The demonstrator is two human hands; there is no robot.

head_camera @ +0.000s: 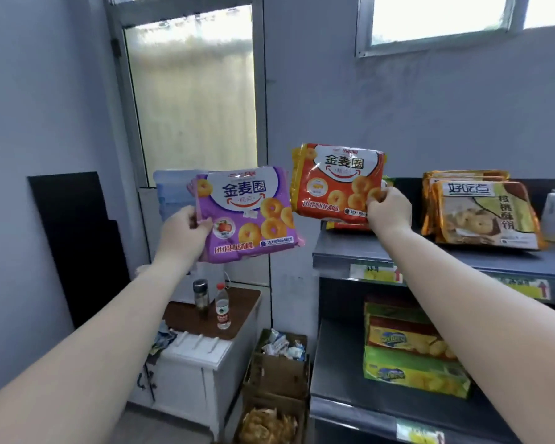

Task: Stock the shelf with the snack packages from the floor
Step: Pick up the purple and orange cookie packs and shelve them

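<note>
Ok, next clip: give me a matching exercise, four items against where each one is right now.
Items:
1. purple snack pack
2. orange snack pack
3. gold cookie packs
4. water bottle

Places:
A. on the small brown-topped cabinet
B. lying on the top shelf
C. held by the right hand
D. held by the left hand

Pairs: 1-D, 2-C, 3-B, 4-A

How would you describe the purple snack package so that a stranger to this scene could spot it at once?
Start at the grey shelf on the right, then look left past its end. The purple snack package is held up in the left hand. The orange snack package in the right hand shares its ring-biscuit design; only colour differs.
</note>
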